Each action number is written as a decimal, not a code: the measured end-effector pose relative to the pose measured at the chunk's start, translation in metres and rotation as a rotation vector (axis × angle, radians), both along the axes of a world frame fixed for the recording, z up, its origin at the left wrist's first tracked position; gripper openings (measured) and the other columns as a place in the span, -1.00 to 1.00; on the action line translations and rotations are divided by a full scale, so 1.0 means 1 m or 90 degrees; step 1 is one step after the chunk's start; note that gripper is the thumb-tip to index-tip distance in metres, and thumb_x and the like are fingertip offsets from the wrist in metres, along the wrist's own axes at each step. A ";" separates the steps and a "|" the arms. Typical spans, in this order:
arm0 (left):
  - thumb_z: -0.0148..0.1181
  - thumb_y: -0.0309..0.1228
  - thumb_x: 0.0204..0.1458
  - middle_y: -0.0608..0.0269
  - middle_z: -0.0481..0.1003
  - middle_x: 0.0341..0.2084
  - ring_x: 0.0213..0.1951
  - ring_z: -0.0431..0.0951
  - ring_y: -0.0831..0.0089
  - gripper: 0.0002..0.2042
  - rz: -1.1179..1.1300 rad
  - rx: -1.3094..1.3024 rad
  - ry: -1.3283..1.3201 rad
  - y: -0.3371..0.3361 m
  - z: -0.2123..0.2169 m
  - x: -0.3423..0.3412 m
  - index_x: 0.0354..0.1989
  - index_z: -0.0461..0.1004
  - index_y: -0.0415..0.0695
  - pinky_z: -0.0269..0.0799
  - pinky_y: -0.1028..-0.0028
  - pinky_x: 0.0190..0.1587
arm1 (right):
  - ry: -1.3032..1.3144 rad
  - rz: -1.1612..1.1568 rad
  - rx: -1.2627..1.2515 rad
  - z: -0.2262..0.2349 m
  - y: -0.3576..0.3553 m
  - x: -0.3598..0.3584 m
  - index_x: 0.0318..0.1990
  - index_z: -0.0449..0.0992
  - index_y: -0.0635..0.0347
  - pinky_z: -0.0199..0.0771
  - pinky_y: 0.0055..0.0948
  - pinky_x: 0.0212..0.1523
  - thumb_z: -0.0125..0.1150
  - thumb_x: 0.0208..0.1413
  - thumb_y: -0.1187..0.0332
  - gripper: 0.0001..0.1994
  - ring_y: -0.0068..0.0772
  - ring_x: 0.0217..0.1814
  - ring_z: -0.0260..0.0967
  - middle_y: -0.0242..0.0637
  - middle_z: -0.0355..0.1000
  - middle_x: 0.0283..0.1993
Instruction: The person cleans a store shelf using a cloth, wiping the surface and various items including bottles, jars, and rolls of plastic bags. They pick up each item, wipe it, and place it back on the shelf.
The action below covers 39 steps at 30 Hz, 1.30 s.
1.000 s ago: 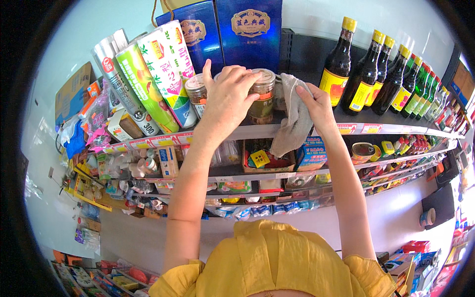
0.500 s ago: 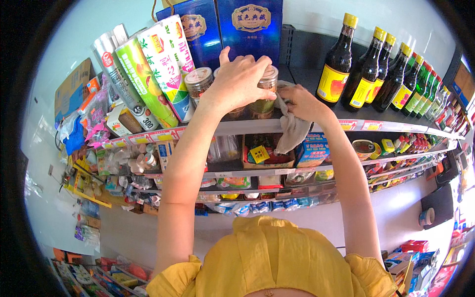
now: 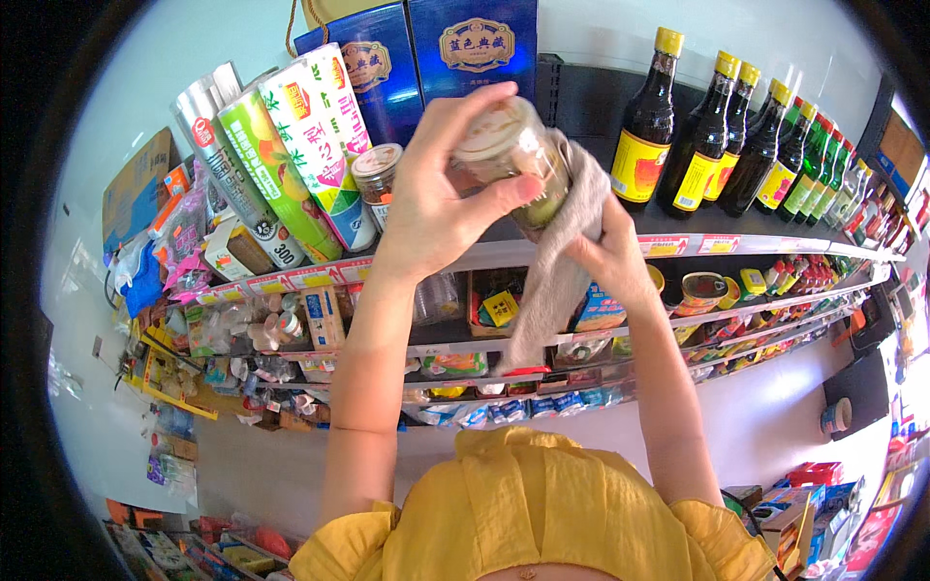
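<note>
Gripping a glass jar [image 3: 513, 155], left hand [image 3: 436, 198] fingers closed; right hand [image 3: 610, 257] pinches a cloth [image 3: 557, 276] near dark bottles [image 3: 707, 145].

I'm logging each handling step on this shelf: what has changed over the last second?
The left hand has lifted the glass jar off the top shelf and tilted it toward the person. The right hand now presses the grey cloth against the jar's side. The second jar, the blue boxes and the dark bottles stayed put.
</note>
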<state>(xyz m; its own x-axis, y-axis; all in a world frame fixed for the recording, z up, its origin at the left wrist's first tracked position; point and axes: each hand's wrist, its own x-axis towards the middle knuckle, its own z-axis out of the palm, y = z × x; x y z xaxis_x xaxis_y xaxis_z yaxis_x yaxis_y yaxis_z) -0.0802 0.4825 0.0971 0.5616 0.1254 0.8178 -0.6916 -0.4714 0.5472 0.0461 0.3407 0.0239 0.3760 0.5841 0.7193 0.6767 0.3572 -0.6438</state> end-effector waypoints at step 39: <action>0.19 -0.34 -0.10 0.19 0.22 -0.01 0.00 0.26 0.46 -0.35 -0.129 -0.486 0.304 -0.089 -0.203 -0.039 0.14 -0.02 -0.21 0.18 0.44 0.04 | 0.227 0.118 -0.019 -0.085 -0.037 -0.063 -0.02 0.29 0.32 0.16 -0.42 0.05 0.04 0.02 0.33 -0.62 -0.43 0.01 0.21 -0.23 0.29 0.02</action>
